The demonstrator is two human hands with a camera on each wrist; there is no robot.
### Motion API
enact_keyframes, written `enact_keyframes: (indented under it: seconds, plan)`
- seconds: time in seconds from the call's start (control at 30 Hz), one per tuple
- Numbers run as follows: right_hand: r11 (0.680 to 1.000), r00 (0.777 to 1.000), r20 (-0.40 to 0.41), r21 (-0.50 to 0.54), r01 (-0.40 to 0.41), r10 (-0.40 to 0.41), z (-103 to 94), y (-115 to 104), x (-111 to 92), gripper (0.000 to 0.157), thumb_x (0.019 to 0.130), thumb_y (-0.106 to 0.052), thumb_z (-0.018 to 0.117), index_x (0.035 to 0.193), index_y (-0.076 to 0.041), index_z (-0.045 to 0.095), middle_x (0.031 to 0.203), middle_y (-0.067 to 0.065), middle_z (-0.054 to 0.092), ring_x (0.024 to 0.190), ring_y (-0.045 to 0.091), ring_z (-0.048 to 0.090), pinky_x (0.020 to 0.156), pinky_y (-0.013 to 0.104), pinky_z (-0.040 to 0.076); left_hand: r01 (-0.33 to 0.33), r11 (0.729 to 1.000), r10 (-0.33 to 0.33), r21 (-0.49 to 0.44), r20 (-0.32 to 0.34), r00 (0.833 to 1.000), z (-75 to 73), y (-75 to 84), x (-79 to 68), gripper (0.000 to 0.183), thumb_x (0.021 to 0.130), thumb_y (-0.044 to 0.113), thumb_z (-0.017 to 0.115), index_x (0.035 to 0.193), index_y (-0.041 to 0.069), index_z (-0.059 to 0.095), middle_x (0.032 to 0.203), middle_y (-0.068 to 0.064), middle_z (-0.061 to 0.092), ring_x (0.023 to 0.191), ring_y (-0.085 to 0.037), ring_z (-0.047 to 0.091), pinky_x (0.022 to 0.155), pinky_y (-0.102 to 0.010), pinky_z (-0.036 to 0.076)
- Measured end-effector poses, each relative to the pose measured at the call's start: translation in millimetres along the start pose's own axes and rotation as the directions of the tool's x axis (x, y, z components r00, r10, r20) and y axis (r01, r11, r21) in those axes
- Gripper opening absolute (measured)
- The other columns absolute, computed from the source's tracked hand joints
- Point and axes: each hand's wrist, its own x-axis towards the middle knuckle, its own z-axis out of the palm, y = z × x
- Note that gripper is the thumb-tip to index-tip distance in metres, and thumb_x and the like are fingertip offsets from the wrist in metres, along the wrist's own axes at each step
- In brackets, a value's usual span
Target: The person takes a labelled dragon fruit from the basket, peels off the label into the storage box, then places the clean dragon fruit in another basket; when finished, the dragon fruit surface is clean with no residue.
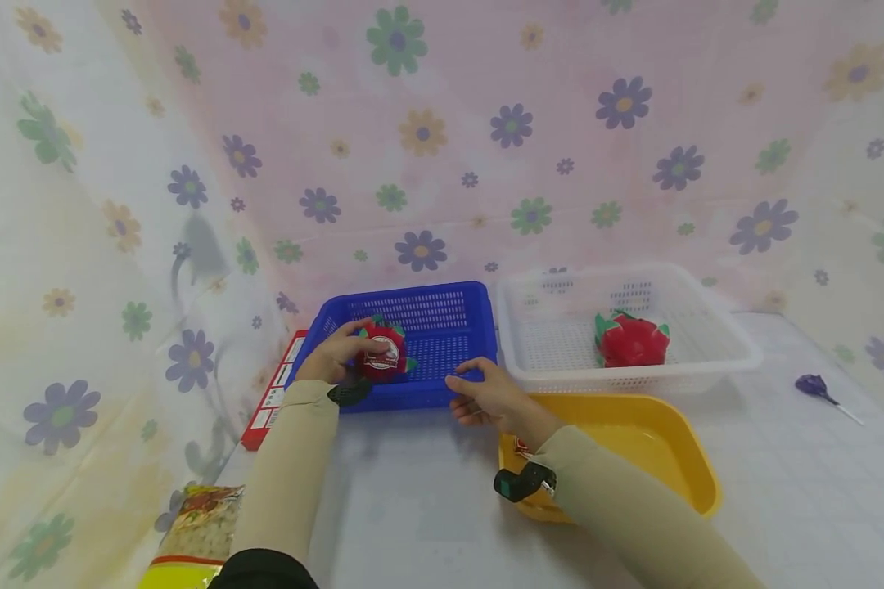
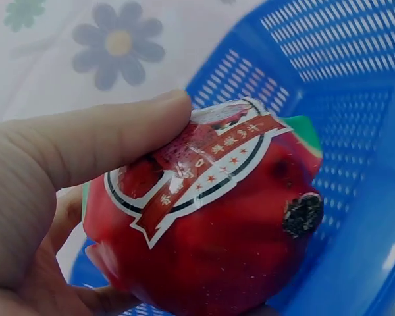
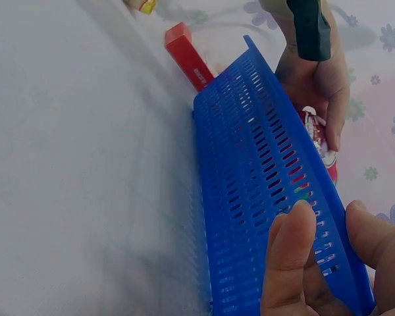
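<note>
My left hand (image 1: pixel 330 358) grips a red dragon fruit (image 1: pixel 380 366) with green-tipped scales, at the left side of a blue plastic basket (image 1: pixel 405 398). In the left wrist view the thumb lies over the white-and-red label on the dragon fruit (image 2: pixel 224 263), with the other fingers partly hidden beneath it. At the front right corner of that basket, my right hand (image 1: pixel 495 401) holds the rim. The right wrist view shows the thumb (image 3: pixel 378 240) on the inner side of the rim and fingers outside the slotted wall.
A white basket (image 1: pixel 626 382) with another dragon fruit (image 1: pixel 636 342) stands right of the blue one. Before it sits a yellow tray (image 1: pixel 696 466), partly under my right forearm, with something red inside. A red box (image 1: pixel 254 432), a food bag (image 1: pixel 200 528) and a purple lollipop (image 1: pixel 814 386) lie around.
</note>
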Motion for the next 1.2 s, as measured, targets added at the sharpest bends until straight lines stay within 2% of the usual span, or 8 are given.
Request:
enact_keyframes:
  seconds: [0.17,0.23,0.4,0.6,0.8,0.9,1.1,1.2]
  plan:
    - [1.000,1.000,-0.005,0.003,0.000,0.000,0.6,-0.3,-0.2,0.045,0.097,-0.029,0.063,0.134,-0.014,0.043,0.084,0.011,0.067,0.062,0.018,0.064,0.059,0.028,0.060,-0.042,0.998,0.044,-0.055,0.024,0.999,-4.0,11.3,-14.6,0.082,0.090,0.015,0.071,0.156,0.031,0.025,0.162,-0.011,0.019,0.145,-0.039,0.027,0.109,-0.060,0.041]
    - [1.000,1.000,-0.001,0.005,0.001,-0.001,1.1,-0.5,-0.3,0.044,0.097,-0.029,0.063,0.134,-0.014,0.043,0.085,0.011,0.067,0.062,0.018,0.064,0.059,0.028,0.060,-0.051,0.993,0.055,-0.106,0.033,0.998,-7.3,16.0,-21.1,0.083,0.091,0.014,0.070,0.156,0.031,0.022,0.163,-0.011,0.017,0.145,-0.041,0.026,0.107,-0.061,0.042]
    - [1.000,1.000,0.015,0.010,0.003,-0.004,2.3,-2.0,-1.8,0.048,0.097,-0.028,0.062,0.137,-0.013,0.041,0.084,0.011,0.066,0.062,0.018,0.063,0.060,0.028,0.060,-0.074,0.975,0.079,-0.208,0.017,0.997,-18.6,21.5,-35.1,0.084,0.092,0.012,0.069,0.157,0.033,0.020,0.164,-0.011,0.013,0.146,-0.044,0.024,0.108,-0.064,0.039]
    - [1.000,1.000,0.021,0.009,-0.006,0.006,1.9,-4.5,-2.9,0.048,0.098,-0.029,0.062,0.136,-0.012,0.040,0.083,0.010,0.067,0.062,0.017,0.064,0.060,0.029,0.060,-0.118,0.972,0.118,-0.203,-0.013,0.993,-24.8,21.0,-48.7,0.086,0.092,0.012,0.068,0.158,0.032,0.017,0.164,-0.012,0.015,0.144,-0.048,0.030,0.105,-0.064,0.041]
    - [1.000,1.000,0.003,0.008,-0.017,0.017,0.0,-7.7,-3.1,0.043,0.097,-0.029,0.062,0.133,-0.015,0.042,0.082,0.010,0.067,0.062,0.017,0.064,0.059,0.028,0.059,-0.159,0.970,0.162,-0.186,-0.001,0.987,-16.1,22.9,-62.9,0.084,0.092,0.015,0.069,0.157,0.034,0.019,0.163,-0.011,0.016,0.144,-0.044,0.030,0.104,-0.061,0.044]
    - [1.000,1.000,0.014,0.010,-0.007,0.007,0.0,-7.6,-3.1,0.047,0.098,-0.029,0.062,0.135,-0.012,0.041,0.082,0.010,0.067,0.062,0.017,0.064,0.059,0.027,0.059,-0.171,0.970,0.174,-0.170,0.000,0.985,-9.1,21.7,-73.4,0.082,0.092,0.016,0.069,0.156,0.035,0.021,0.163,-0.010,0.016,0.145,-0.041,0.028,0.103,-0.060,0.045]
    - [1.000,1.000,0.028,0.014,-0.009,0.009,1.0,-4.5,-4.5,0.048,0.098,-0.028,0.061,0.136,-0.010,0.039,0.082,0.010,0.067,0.063,0.017,0.064,0.060,0.028,0.059,-0.162,0.972,0.165,-0.167,0.003,0.986,2.3,8.8,-99.8,0.080,0.092,0.018,0.070,0.155,0.037,0.024,0.161,-0.011,0.018,0.144,-0.040,0.030,0.100,-0.059,0.048]
    - [1.000,1.000,0.029,0.015,0.003,-0.003,0.7,-5.7,-4.6,0.047,0.098,-0.028,0.061,0.136,-0.011,0.039,0.082,0.009,0.067,0.063,0.016,0.064,0.059,0.027,0.058,-0.178,0.972,0.180,-0.155,0.002,0.984,4.2,3.2,-113.9,0.080,0.091,0.016,0.070,0.154,0.038,0.025,0.159,-0.014,0.019,0.143,-0.041,0.032,0.102,-0.057,0.048]
